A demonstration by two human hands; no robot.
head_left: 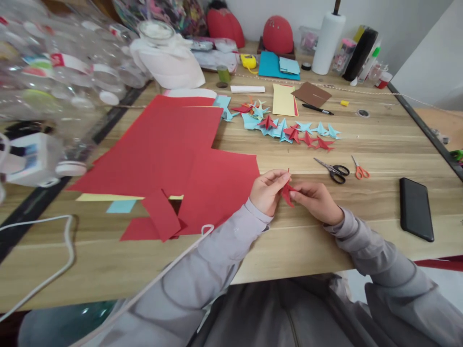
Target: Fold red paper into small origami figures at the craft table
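Here, both hands (266,193) (317,202) pinch folded paper (287,195) (red).

From the near side of the wooden table (376,207), the head camera looks forward and down, fairly close over the left hand (266,193) and right hand (318,201), out to the far wall (401,24); the blurred left margin seems to hold plastic bottles (74,67).

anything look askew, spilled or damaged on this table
Nothing looks spilled. The large red sheets lie askew, overlapping unevenly, and a small red piece lies crosswise over another by their near edge. The folded red paper being held shows no obvious tear.
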